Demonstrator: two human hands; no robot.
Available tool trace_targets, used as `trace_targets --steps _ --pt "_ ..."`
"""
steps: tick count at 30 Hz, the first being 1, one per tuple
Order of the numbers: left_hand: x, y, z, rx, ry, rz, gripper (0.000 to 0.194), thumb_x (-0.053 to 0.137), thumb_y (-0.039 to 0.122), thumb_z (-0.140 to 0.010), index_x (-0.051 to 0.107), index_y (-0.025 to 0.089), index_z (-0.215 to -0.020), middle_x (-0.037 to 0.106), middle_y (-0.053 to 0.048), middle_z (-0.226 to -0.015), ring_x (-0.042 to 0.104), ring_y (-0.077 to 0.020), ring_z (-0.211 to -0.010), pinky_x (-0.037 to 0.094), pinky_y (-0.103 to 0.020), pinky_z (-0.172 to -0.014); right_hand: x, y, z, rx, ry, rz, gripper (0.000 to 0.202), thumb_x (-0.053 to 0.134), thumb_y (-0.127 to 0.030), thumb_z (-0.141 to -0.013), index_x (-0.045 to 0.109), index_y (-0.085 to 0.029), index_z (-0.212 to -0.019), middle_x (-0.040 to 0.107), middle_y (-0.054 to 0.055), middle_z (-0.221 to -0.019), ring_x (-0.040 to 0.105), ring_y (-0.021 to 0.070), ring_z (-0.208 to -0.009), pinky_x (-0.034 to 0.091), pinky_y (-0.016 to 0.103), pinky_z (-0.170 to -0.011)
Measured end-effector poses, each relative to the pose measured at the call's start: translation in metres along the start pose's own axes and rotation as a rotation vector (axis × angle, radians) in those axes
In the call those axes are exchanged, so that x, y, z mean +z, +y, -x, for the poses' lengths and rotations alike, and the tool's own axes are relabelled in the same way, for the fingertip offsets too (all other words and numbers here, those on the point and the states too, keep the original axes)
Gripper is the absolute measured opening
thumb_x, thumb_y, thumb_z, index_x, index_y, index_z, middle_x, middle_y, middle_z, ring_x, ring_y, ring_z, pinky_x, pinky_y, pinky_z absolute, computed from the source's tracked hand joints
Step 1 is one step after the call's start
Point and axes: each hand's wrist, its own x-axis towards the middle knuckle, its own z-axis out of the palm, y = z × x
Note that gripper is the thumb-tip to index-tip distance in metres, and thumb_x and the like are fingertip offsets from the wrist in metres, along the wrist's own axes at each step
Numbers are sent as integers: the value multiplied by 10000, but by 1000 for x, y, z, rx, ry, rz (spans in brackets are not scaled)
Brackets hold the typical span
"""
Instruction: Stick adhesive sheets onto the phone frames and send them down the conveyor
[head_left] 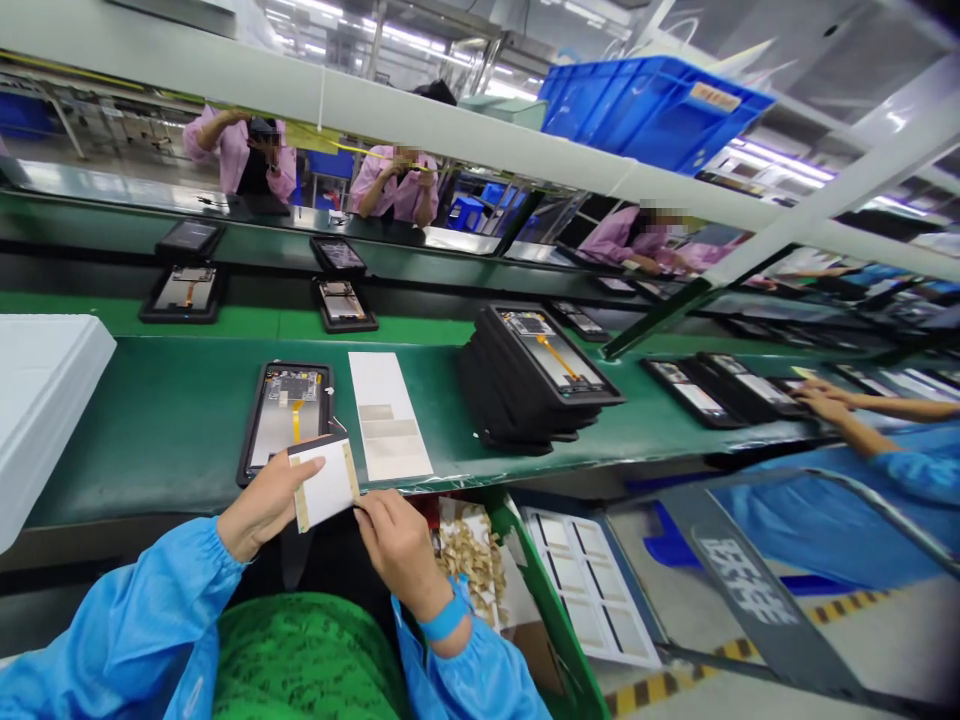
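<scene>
My left hand (266, 503) grips a flat white battery (324, 488) by its left side, thumb on top. Tan tape strips run along the battery's two short edges, and a dark band lies on its far edge. At the near right corner, my right hand (397, 540) is closed in a pinch on the tan tape strip (350, 474). Just beyond the battery lies an open tablet housing (264, 425) with a circuit board and an orange flex cable; the battery hides its near right part. Beside it on the bench is a white card (379, 385) with greyish strips.
A stack of tablet housings (517, 390) stands right on the green bench (180, 420). Several more lie on the line behind. A white foam box (49, 400) is at left. Below, a green bin (559, 620) holds tan scraps beside a white tray (592, 580). A co-worker's hands (825, 400) are at right.
</scene>
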Motion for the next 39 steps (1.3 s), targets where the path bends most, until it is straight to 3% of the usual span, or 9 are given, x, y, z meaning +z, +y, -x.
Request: trace_targets --steps 6,9,12,17,20,24,29,34,39 --pt "-2 -5 -1 28 -14 9 596 831 250 -692 642 130 -1245 740 -147 -1125 684 -319 -1069 539 -404 -907 10 -5 -5 -83 2 200 153 469 -109 -949 559 -191 -856 598 60 -786 564 194 -743 458 327 -680" --pt "0 -6 2 36 -24 14 653 848 235 -662 629 141 -1270 733 -142 -1149 672 -321 -1096 529 -408 -931 16 -6 -7 -42 56 180 193 458 -91 -928 544 -199 -794 580 41 -736 553 178 -706 440 302 -654" --pt "0 -6 5 -11 -60 -4 654 856 237 -658 633 135 -1265 738 -149 -1130 679 -326 -1082 536 -417 -922 16 7 -5 141 161 66 187 469 -109 -910 556 -198 -771 587 21 -704 561 160 -665 439 281 -638" --pt "-14 -6 4 -91 -64 20 552 822 224 -707 660 104 -1221 755 -165 -1060 710 -324 -1012 557 -413 -900 -6 67 20 623 440 -36 189 534 -313 -916 608 -181 -803 679 44 -742 608 161 -610 492 284 -606" --pt "-17 -7 -4 -106 -57 86 513 765 240 -770 645 86 -1244 747 -178 -1083 711 -322 -1017 551 -416 -929 -18 81 38 712 509 -44 220 552 -375 -907 600 -179 -819 715 77 -816 647 181 -651 537 304 -614" --pt "-4 -16 -17 -149 -101 201 536 699 226 -823 580 97 -1329 714 -181 -1179 682 -315 -1096 507 -431 -1000 -15 36 37 476 369 -75 126 515 -239 -944 633 -196 -949 685 52 -799 663 180 -712 568 315 -678" --pt "12 -24 -22 -98 -107 272 668 681 167 -825 444 163 -1451 721 -152 -1173 688 -281 -1085 495 -426 -996 -8 -24 10 31 125 -225 317 435 -66 -949 613 -200 -1174 666 95 -1001 656 185 -954 577 324 -841" --pt "11 -22 -18 -55 -86 273 650 658 155 -843 437 149 -1454 728 -152 -1148 706 -265 -1031 498 -414 -987 -12 -35 -3 -163 -60 -90 259 496 -80 -944 589 -133 -1179 656 117 -997 630 212 -955 565 338 -825" --pt "11 -24 -17 -54 -64 297 655 653 170 -854 427 170 -1469 715 -148 -1177 701 -266 -1032 497 -414 -986 -4 -36 -5 -255 -84 119 195 476 -59 -939 619 -127 -1051 642 103 -883 611 205 -821 541 338 -730"
